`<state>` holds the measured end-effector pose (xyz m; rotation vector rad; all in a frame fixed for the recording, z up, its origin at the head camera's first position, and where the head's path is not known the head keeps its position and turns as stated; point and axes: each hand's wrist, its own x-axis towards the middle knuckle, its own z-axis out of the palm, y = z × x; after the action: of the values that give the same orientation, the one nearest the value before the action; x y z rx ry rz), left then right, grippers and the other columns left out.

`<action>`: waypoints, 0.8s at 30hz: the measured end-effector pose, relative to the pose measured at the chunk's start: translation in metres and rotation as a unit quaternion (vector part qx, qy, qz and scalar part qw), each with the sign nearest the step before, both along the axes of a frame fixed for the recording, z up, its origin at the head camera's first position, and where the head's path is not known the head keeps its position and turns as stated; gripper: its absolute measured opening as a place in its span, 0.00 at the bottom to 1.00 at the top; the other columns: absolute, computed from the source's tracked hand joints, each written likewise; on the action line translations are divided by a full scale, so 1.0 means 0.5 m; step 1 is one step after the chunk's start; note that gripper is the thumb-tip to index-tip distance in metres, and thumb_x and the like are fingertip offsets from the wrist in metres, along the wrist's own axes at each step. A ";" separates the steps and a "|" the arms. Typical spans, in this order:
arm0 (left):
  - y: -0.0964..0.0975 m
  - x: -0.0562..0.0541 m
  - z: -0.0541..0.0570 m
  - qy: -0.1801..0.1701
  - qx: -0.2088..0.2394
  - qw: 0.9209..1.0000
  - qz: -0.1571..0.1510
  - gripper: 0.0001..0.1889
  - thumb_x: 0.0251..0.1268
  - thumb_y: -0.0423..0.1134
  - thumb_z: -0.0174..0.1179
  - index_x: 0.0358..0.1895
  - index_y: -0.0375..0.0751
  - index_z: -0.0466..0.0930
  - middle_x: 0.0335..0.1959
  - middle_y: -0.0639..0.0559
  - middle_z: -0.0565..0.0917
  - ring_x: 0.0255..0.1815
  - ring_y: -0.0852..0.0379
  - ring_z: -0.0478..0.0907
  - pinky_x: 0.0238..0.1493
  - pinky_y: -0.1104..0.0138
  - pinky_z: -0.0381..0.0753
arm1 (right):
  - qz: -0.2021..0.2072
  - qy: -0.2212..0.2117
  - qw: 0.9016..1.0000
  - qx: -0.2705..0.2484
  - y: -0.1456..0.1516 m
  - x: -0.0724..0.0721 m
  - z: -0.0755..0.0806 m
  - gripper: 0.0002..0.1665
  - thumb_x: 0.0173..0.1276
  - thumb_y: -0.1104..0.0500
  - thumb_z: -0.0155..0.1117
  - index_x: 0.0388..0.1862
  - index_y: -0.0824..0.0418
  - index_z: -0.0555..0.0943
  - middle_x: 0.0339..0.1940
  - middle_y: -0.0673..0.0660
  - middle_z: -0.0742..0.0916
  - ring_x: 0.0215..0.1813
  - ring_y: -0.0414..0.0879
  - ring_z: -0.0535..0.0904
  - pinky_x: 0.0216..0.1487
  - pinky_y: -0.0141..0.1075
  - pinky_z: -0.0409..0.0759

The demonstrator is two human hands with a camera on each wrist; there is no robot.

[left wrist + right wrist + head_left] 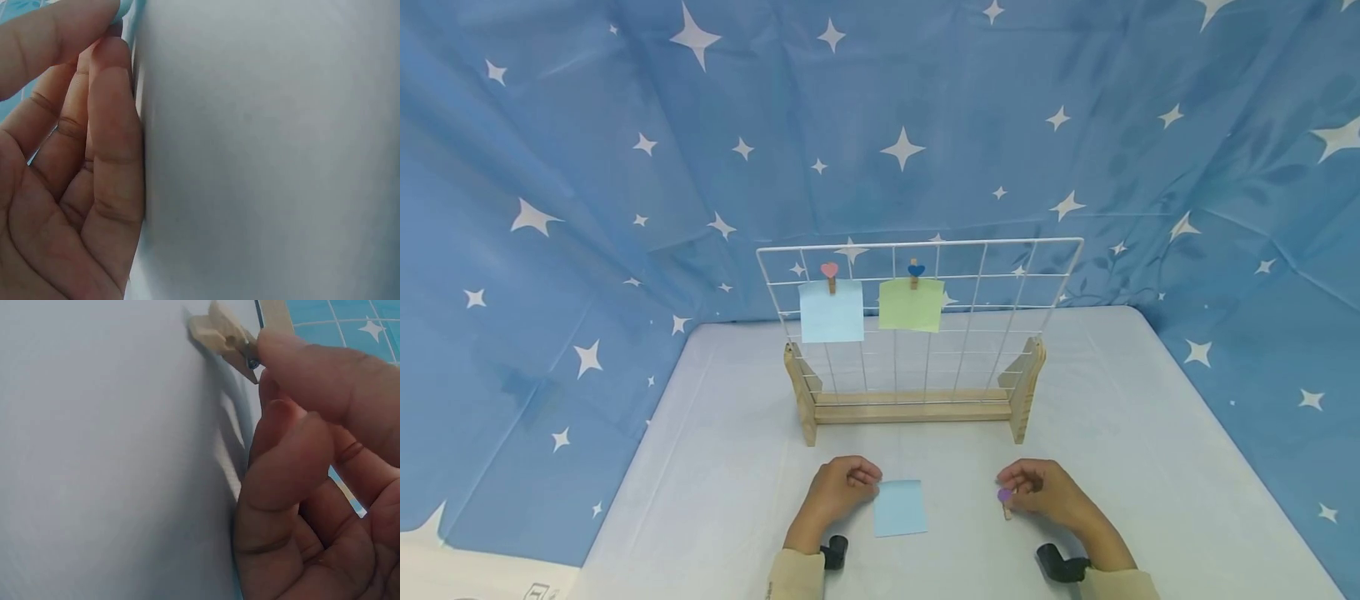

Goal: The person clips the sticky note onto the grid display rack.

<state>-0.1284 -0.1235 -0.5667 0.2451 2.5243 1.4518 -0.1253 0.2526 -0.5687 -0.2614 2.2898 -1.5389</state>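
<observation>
At the front of the table, my left hand pinches the left edge of a light blue paper note. In the left wrist view a bit of the blue note shows at the thumb tip. To the right, my right hand holds a small wooden clothespin between thumb and fingers, just above the white table. The clothespin carries a purple decoration, its shape too small to tell. Its jaw end points away from the fingers.
Behind the hands stands a white wire grid on a wooden stand. A pink-heart clothespin holds a blue note on it; a blue-heart clothespin holds a green note. A starry blue cloth surrounds the white table.
</observation>
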 end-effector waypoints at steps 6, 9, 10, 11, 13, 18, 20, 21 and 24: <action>-0.003 0.001 -0.001 0.003 0.005 1.000 -0.001 0.05 0.65 0.28 0.73 0.41 0.37 0.90 0.34 0.53 0.89 0.33 0.61 0.81 0.38 0.71 0.80 | -0.003 -0.013 1.000 -0.008 0.002 -0.002 0.001 0.18 0.62 0.75 0.71 0.52 0.79 0.83 0.39 0.61 0.87 0.38 0.42 0.80 0.35 0.30 0.81; -0.004 0.001 -0.003 0.006 0.008 1.000 -0.002 0.04 0.66 0.29 0.73 0.42 0.37 0.90 0.34 0.53 0.89 0.33 0.62 0.81 0.38 0.70 0.81 | -0.005 -0.017 1.000 -0.013 0.002 -0.002 0.002 0.19 0.62 0.75 0.71 0.53 0.79 0.83 0.39 0.62 0.87 0.38 0.42 0.81 0.35 0.31 0.81; -0.005 0.000 -0.004 0.007 0.007 1.000 -0.002 0.04 0.66 0.29 0.73 0.42 0.37 0.90 0.34 0.54 0.89 0.33 0.63 0.81 0.39 0.70 0.81 | -0.005 -0.017 1.000 -0.017 0.003 -0.002 0.003 0.19 0.62 0.74 0.72 0.53 0.79 0.83 0.39 0.62 0.87 0.38 0.42 0.81 0.35 0.31 0.82; -0.005 0.000 -0.004 0.009 0.004 1.000 0.000 0.04 0.66 0.29 0.72 0.42 0.38 0.90 0.34 0.54 0.90 0.33 0.63 0.82 0.39 0.69 0.81 | -0.005 -0.020 0.999 -0.027 0.005 -0.003 0.003 0.20 0.62 0.74 0.72 0.54 0.80 0.83 0.39 0.62 0.87 0.38 0.42 0.82 0.35 0.31 0.82; -0.006 -0.001 -0.002 0.013 0.000 1.000 0.006 0.04 0.67 0.30 0.72 0.42 0.39 0.91 0.34 0.55 0.90 0.34 0.63 0.83 0.40 0.68 0.82 | -0.004 -0.026 0.999 -0.044 0.010 -0.004 0.002 0.21 0.64 0.74 0.70 0.55 0.81 0.81 0.39 0.60 0.87 0.38 0.41 0.82 0.36 0.31 0.84; -0.006 0.002 0.006 0.007 0.015 1.000 0.020 0.05 0.68 0.31 0.70 0.44 0.38 0.90 0.35 0.55 0.88 0.36 0.61 0.84 0.41 0.68 0.83 | -0.006 -0.033 0.998 -0.058 0.022 -0.004 0.001 0.22 0.67 0.72 0.68 0.58 0.82 0.80 0.40 0.58 0.85 0.39 0.41 0.83 0.40 0.32 0.86; -0.005 0.003 0.009 0.003 0.031 0.999 0.021 0.06 0.69 0.31 0.70 0.46 0.36 0.90 0.36 0.55 0.88 0.38 0.59 0.84 0.42 0.69 0.84 | -0.011 -0.032 0.998 -0.057 0.024 -0.004 0.002 0.23 0.67 0.71 0.69 0.59 0.82 0.80 0.41 0.58 0.85 0.38 0.41 0.83 0.40 0.33 0.87; -0.005 0.003 0.010 0.002 0.039 0.999 0.022 0.06 0.69 0.31 0.70 0.46 0.36 0.90 0.37 0.54 0.87 0.38 0.59 0.85 0.42 0.70 0.84 | -0.013 -0.031 0.998 -0.057 0.025 -0.004 0.003 0.23 0.68 0.71 0.70 0.59 0.82 0.80 0.41 0.58 0.85 0.38 0.41 0.82 0.40 0.33 0.86; -0.004 0.005 0.012 0.006 0.051 0.998 0.025 0.08 0.70 0.31 0.70 0.48 0.35 0.89 0.39 0.52 0.88 0.40 0.57 0.86 0.43 0.71 0.85 | -0.020 -0.029 0.998 -0.058 0.027 -0.003 0.009 0.25 0.69 0.69 0.72 0.60 0.81 0.80 0.44 0.59 0.85 0.37 0.41 0.84 0.41 0.34 0.87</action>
<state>-0.1260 -0.1255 -0.5609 0.2100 2.4861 1.6041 -0.1271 0.2660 -0.5642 -0.1986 2.1777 -1.6795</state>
